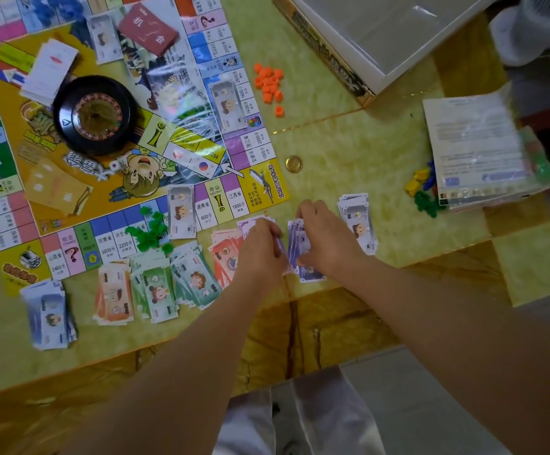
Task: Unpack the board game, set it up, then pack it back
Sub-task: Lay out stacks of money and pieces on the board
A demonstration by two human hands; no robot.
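The left hand [262,247] and right hand [328,239] each pinch the purple banknotes [301,246] with curled fingers, just above the table [349,142].

Both hands, left hand [262,247] and right hand [324,239], are pinching purple paper play-money notes [296,249] between them, red-orange notes [224,257] lying just left.

Home setting, marbled yellow-green table [349,142], tiled floor [431,389], white fan base [536,31]

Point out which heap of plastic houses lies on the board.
The green heap at the board's near edge; the orange heap and the mixed-colour heap lie off it, on the table.
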